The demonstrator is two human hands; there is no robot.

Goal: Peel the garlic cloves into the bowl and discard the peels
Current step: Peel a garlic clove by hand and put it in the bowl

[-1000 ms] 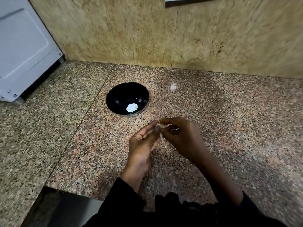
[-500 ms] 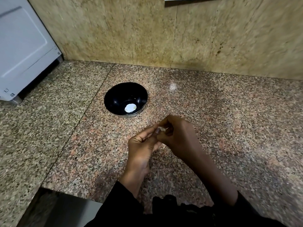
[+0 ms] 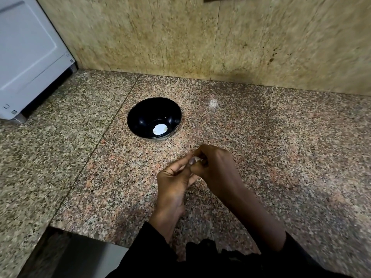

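Note:
A black bowl (image 3: 140, 117) stands on the granite counter, with one pale peeled garlic clove (image 3: 160, 129) on its bottom. In front of it and a little to the right, my left hand (image 3: 174, 181) and my right hand (image 3: 216, 169) meet above the counter. Between their fingertips they pinch a small pale garlic clove (image 3: 195, 159), of which only a sliver shows. The right hand's fingers are curled over it and hide most of it.
The speckled granite counter (image 3: 281, 157) runs back to a beige stone wall. A white appliance (image 3: 26, 57) stands at the far left. The counter's front edge (image 3: 80, 231) drops off at the lower left. A small pale spot (image 3: 213, 103) shows right of the bowl.
A strip of peel that showed between my fingers a second ago is out of sight now. My right hand has closed further over the clove, and both hands stay in place.

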